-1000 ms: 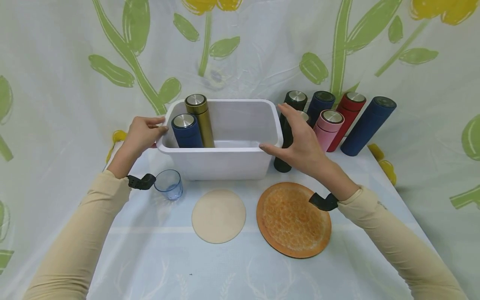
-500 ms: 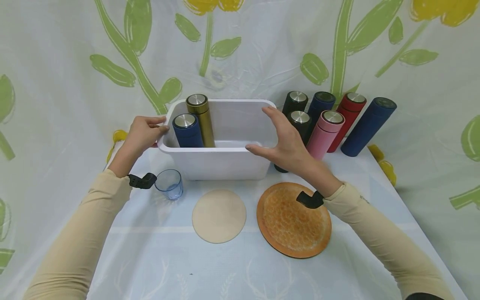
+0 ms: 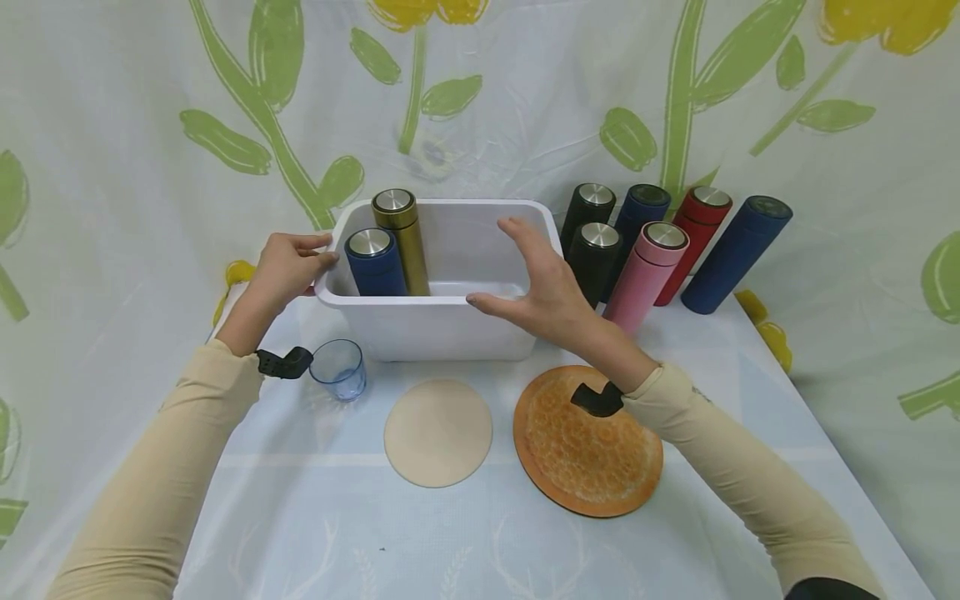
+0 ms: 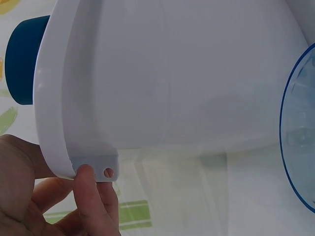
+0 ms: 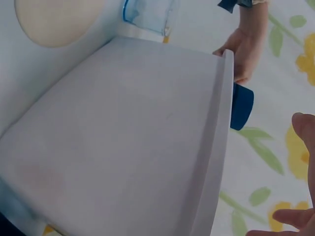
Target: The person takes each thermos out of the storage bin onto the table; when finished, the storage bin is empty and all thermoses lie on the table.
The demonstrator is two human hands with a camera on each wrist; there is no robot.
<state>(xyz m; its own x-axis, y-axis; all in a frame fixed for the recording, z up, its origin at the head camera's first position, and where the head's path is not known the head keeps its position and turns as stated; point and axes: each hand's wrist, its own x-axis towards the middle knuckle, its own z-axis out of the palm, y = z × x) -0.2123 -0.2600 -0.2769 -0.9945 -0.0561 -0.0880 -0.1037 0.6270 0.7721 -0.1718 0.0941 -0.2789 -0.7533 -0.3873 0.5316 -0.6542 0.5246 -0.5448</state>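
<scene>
A white plastic bin (image 3: 450, 329) stands at the back of the table. My left hand (image 3: 288, 267) pinches its left end; the left wrist view has the thumb on a small tab with a hole (image 4: 112, 162) under the rim. A blue bottle (image 3: 377, 271) and a gold bottle (image 3: 405, 242), both with silver-topped lids, stand inside at the left. Over the bin's right end, my right hand (image 3: 551, 292) hovers with thumb and fingers spread and nothing between them. In the right wrist view its fingers (image 5: 295, 218) are apart from the rim.
Right of the bin stand several bottles: black (image 3: 597, 262), another black (image 3: 587, 212), dark blue (image 3: 641, 212), pink (image 3: 645, 271), red (image 3: 693, 229), and a leaning blue one (image 3: 738, 254). A glass (image 3: 339, 371), beige disc (image 3: 437, 433) and brown bread-patterned round mat (image 3: 588, 454) lie in front.
My right hand has moved left from the bin's right edge to over its opening, uncovering the black and pink bottles. My left hand and the bin stay put.
</scene>
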